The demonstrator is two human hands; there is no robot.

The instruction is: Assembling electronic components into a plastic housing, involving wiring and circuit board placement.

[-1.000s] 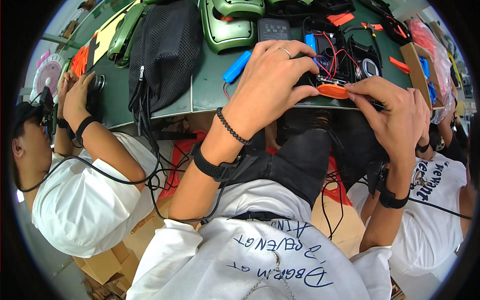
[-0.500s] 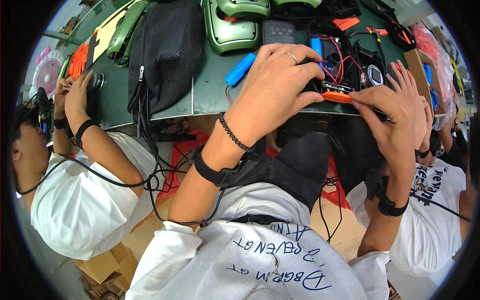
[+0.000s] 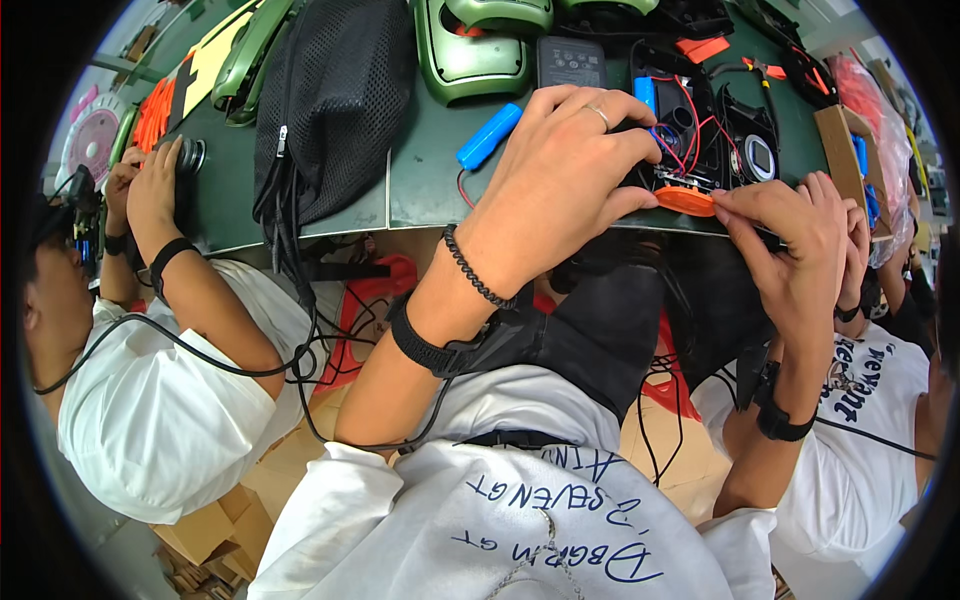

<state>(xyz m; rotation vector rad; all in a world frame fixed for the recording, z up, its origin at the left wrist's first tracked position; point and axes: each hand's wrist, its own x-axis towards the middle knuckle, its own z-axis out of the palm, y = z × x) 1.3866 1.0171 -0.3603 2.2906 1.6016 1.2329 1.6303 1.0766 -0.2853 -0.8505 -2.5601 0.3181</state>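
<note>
At the near edge of the green table, my left hand (image 3: 570,175) pinches the left end of an orange oval piece (image 3: 686,201), its thumb on the rim and its fingertips by the wiring. My right hand (image 3: 790,230) grips the same piece's right end between thumb and forefinger. Just behind the piece lies an open black housing (image 3: 683,112) with red and blue wires (image 3: 694,125) and a blue cylindrical battery (image 3: 645,93). Beside it sits a black part with a round light-coloured window (image 3: 759,157). Another blue battery (image 3: 489,137) on a wire lies left of my left hand.
Green shells (image 3: 470,65), a black rectangular block (image 3: 571,62) and a black mesh pouch (image 3: 335,110) lie further back. Wire cutters (image 3: 762,72) and a cardboard box (image 3: 845,160) are to the right. A co-worker's hands (image 3: 155,190) hold a round part at left; another person sits at right.
The orange piece has tilted so more of its face shows. The outstretched fingers of my right hand have come down and curled in. The view has shifted slightly.
</note>
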